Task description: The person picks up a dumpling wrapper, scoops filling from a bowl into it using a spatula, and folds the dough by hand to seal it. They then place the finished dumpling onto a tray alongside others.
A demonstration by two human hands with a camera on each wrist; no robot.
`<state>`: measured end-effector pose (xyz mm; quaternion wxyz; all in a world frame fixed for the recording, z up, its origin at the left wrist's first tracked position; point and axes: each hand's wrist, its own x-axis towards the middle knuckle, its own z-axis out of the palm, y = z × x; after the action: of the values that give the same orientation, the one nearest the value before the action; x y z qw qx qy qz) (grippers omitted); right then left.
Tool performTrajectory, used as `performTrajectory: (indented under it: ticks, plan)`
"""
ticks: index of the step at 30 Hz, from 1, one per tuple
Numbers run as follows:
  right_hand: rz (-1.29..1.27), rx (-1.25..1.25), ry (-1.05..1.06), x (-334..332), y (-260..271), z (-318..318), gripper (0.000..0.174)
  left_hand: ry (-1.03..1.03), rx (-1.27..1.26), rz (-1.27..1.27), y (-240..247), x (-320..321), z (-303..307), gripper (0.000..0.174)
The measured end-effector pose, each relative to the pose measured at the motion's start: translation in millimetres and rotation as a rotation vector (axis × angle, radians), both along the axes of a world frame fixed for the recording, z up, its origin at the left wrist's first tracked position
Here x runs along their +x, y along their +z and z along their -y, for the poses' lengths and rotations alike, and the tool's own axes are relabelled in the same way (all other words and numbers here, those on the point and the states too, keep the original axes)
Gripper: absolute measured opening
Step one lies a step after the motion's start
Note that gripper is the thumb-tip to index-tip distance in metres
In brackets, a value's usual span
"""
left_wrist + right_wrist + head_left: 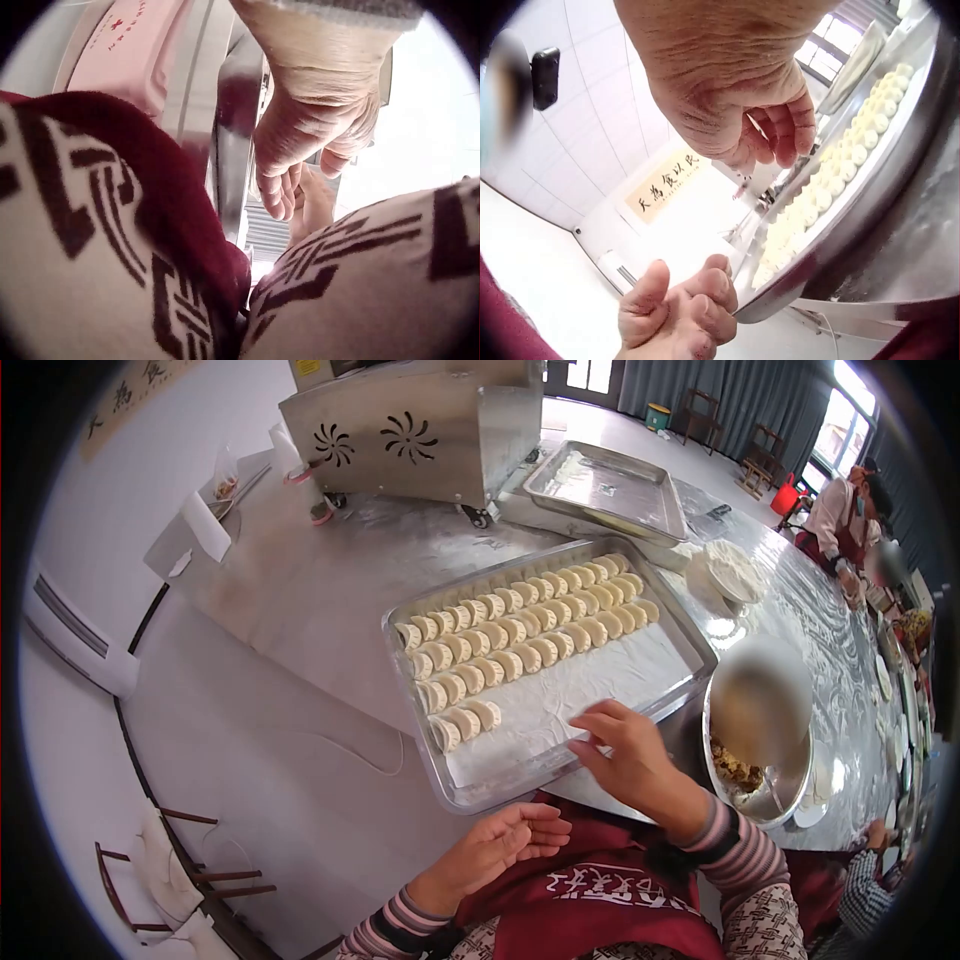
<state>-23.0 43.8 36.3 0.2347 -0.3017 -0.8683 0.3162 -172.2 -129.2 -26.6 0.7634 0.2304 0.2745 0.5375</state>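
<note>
Rows of crescent dumplings (530,622) lie on the white-lined metal tray (470,800), with three at the left of the nearest row. Over the tray's near edge is the right hand (635,760), its fingers loosely bent and nothing between them. The left hand (495,850) is held below the tray's near edge, palm partly up, fingers relaxed and bare. In the left wrist view the left hand (315,120) hangs over patterned sleeves or clothing. The right wrist view shows the right hand (735,82) beside the dumplings (832,180), and the left hand (686,311) lower down.
A metal bowl (712,760) with brown filling (735,768) stands right of the tray. Behind are a bowl of flour (735,572), another metal tray (610,490) and a wheeled steel machine (410,440). Other people (840,525) are at the far right.
</note>
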Motion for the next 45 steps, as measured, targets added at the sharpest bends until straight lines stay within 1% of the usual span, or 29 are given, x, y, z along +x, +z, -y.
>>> performTrajectory:
  ticks: [3,6,8,9,11,12,15,18,19,21,25,26,29,31,32,34,35,37,39,41,42,44,45]
  plan:
    - [-0.051,0.067,-0.037,62.8,18.4,8.3,0.023,-0.051,0.015,-0.081,13.9,11.6,-10.2,0.048]
    - [-0.081,0.051,-0.095,120.3,30.7,19.6,0.023,-0.140,0.079,-0.122,20.0,26.2,-26.7,0.045]
    - [-0.128,0.036,-0.214,155.0,31.8,29.0,0.021,-0.199,0.111,-0.174,29.0,39.9,-41.6,0.044]
    - [-0.140,0.034,-0.222,171.8,29.6,34.7,0.021,-0.249,0.145,-0.214,33.6,47.4,-50.4,0.043]
    - [-0.169,-0.025,-0.415,203.2,21.9,46.4,0.018,-0.302,0.166,-0.239,46.5,64.8,-68.2,0.043]
    - [-0.179,-0.028,-0.433,218.4,16.3,50.5,0.018,-0.342,0.180,-0.250,51.0,74.9,-77.2,0.043]
    - [-0.255,-0.048,-0.605,257.9,6.1,64.0,0.016,-0.462,0.233,-0.263,69.2,106.5,-100.7,0.041]
    - [-0.303,-0.064,-0.732,292.7,-3.3,77.6,0.015,-0.499,0.220,-0.471,87.7,141.9,-125.8,0.038]
    - [-0.278,-0.056,-0.772,301.1,-5.7,82.1,0.014,-0.474,0.221,-0.470,81.8,152.8,-131.0,0.036]
    - [-0.342,-0.146,-0.836,313.7,-14.3,91.4,0.011,-0.459,0.187,-0.443,75.0,169.2,-137.4,0.033]
    - [-0.407,-0.262,-0.919,336.7,-38.0,101.2,0.011,-0.423,0.186,-0.415,56.8,180.3,-144.4,0.036]
    - [-0.413,-0.253,-0.948,344.3,-42.9,101.0,0.011,-0.451,0.196,-0.413,52.8,180.1,-145.5,0.036]
    - [-0.424,-0.229,-1.018,367.6,-54.5,85.5,0.012,-0.435,0.183,-0.443,43.9,178.8,-148.0,0.041]
    - [-0.276,0.070,-1.138,384.7,-60.5,60.9,0.017,-0.408,0.122,-0.338,40.4,178.6,-147.8,0.033]
    - [-0.280,0.075,-1.139,393.5,-64.9,45.0,0.017,-0.396,0.133,-0.346,38.2,178.7,-147.8,0.034]
    - [-0.025,0.502,-1.103,410.0,-73.9,9.8,0.025,-0.394,0.129,-0.343,38.7,180.3,-148.1,0.033]
    - [-0.032,0.506,-1.096,414.7,-76.2,-5.7,0.025,-0.391,0.117,-0.339,39.4,180.6,-147.6,0.033]
    - [0.196,0.533,-1.048,420.4,-81.5,-32.8,0.032,-0.375,0.115,-0.326,36.8,182.2,-147.0,0.033]
    - [0.219,0.554,-1.023,420.9,-89.4,-51.6,0.033,-0.384,0.128,-0.335,35.1,182.6,-146.2,0.034]
    - [0.304,0.565,-0.991,418.5,-90.7,-62.7,0.023,-0.373,0.116,-0.336,38.5,183.3,-145.5,0.034]
    - [0.301,0.572,-0.987,419.0,-91.7,-67.6,0.023,-0.375,0.112,-0.338,39.5,183.5,-145.7,0.034]
    - [0.408,0.517,-0.875,421.5,-94.4,-73.2,0.015,-0.375,0.113,-0.338,40.0,183.3,-145.8,0.033]
    - [0.408,0.527,-0.874,422.6,-94.7,-76.0,0.015,-0.381,0.108,-0.333,39.0,183.2,-146.4,0.033]
